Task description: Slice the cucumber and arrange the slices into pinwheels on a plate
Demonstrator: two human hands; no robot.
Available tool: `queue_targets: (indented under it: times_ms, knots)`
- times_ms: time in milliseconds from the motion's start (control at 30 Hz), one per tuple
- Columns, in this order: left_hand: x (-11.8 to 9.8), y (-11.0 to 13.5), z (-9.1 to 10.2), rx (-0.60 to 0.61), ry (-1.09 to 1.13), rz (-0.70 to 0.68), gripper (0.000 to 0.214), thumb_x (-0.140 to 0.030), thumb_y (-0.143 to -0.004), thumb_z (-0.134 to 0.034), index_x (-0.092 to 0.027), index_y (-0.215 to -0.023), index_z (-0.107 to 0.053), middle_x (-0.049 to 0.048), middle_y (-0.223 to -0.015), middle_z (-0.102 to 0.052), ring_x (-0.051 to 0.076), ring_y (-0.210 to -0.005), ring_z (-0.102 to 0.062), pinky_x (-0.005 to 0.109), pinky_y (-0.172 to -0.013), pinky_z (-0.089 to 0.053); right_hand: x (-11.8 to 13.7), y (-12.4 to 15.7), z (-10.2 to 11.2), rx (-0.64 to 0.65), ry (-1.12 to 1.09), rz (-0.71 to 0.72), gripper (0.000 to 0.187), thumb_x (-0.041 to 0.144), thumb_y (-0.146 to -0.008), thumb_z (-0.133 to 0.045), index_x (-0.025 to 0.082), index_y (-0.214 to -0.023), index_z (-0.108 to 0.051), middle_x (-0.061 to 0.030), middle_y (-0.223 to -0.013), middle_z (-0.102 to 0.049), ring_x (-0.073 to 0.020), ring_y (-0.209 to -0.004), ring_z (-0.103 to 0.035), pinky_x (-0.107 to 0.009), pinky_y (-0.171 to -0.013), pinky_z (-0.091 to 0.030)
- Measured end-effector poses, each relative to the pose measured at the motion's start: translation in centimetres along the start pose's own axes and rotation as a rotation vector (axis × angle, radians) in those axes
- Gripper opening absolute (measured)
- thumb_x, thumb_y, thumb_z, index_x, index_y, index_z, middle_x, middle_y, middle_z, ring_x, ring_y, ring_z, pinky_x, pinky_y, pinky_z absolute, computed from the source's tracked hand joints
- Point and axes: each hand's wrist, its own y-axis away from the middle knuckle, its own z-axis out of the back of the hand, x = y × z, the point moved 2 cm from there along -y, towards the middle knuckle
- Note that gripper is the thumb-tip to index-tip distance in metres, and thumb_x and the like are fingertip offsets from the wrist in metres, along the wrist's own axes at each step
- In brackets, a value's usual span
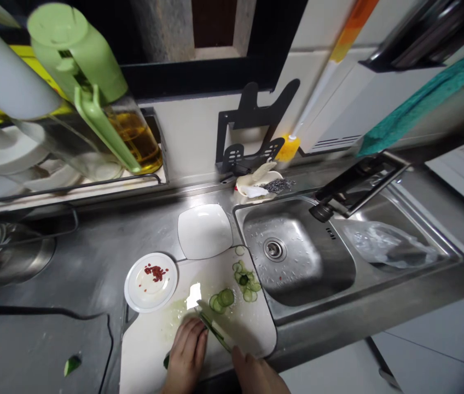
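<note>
My left hand [187,350] is closed over a cucumber [167,360], whose dark green end shows at the hand's left edge; the rest is hidden beneath the fingers. At the bottom of the view my right hand [256,375] grips a knife [216,331]. Its blade runs up and left, close beside my left fingertips. Both hands are over a white cutting board [145,342]. Just past the blade lies a small pile of cucumber slices [221,300]. More thin slices [247,282] are spread near the board's right edge.
A white plate with red bits [151,282] overlaps the board's left corner. Behind the board sits a square white plate [204,231]. To the right are a steel sink [297,257] and a black faucet [338,189]. A cucumber end [71,365] lies at left; an oil bottle [129,131] stands behind.
</note>
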Motion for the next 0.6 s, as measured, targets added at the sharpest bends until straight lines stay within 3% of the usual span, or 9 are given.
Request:
queue_targets:
  times_ms: [233,600]
  knots:
    - [0.0,-0.1,0.0,0.006,0.001,0.0,0.021,-0.017,-0.091,-0.048,-0.019,-0.106,-0.063,0.0059,-0.099,-0.072,0.018,-0.098,-0.068,0.033,-0.09,-0.056,0.4,-0.7,0.7,0.013,-0.009,0.022,0.048,-0.007,-0.076,-0.033,0.019,-0.107,-0.06,-0.0086,-0.088,-0.073,-0.0225,-0.079,-0.071,-0.024,-0.055,-0.046]
    - [0.2,0.2,-0.2,0.026,0.022,-0.014,0.022,-0.014,-0.091,-0.048,-0.018,-0.108,-0.062,0.0053,-0.101,-0.072,0.018,-0.101,-0.066,0.035,-0.096,-0.052,1.0,-2.8,-0.6,-0.077,-0.031,0.027,0.047,-0.005,-0.08,-0.034,0.016,-0.11,-0.063,-0.0099,-0.091,-0.073,-0.0231,-0.082,-0.07,-0.027,-0.065,-0.051]
